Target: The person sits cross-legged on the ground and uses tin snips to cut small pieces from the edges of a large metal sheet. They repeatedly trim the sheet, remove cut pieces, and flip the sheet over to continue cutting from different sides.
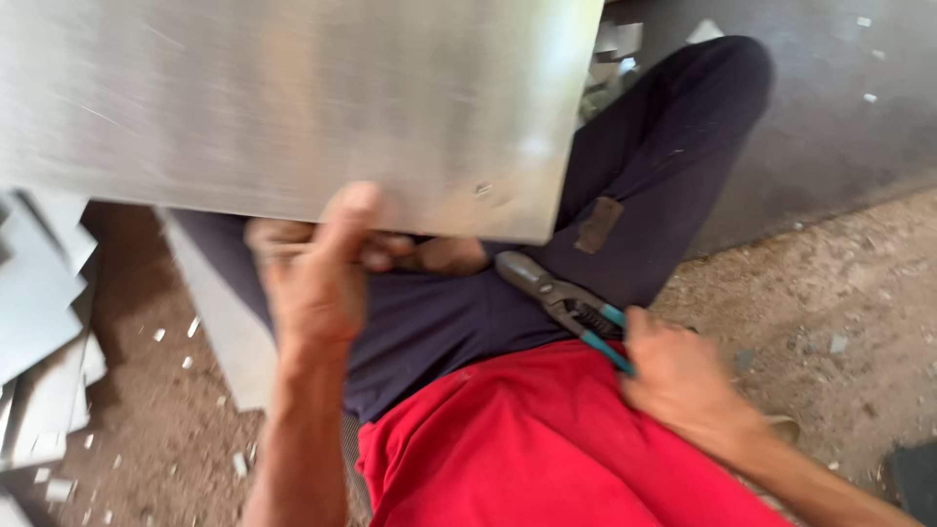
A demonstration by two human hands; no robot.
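Holding a big sheet of metal (293,98) up over my lap w/ my left hand (317,278), thumb pressed flat on its face near the bottom edge, other fingers curled behind it, so that hand is clamped on the sheet. Sheet is silvery grey, brushed finish, faint scratch lines running across, a soft glare patch toward its right side and a couple of tiny nicks near the lower right corner. It fills the top left of view; bottom edge straight, right edge slanting down to a corner above my thigh.

My right hand (683,381) is wrapped around the teal handles of a pair of tin snips (561,303), dark blades pointing toward the sheet's corner, resting on my dark trousers (664,166). Red shirt (547,449) below. Cut metal pieces (44,332) stacked at left, small offcuts on the dirt floor (839,293).
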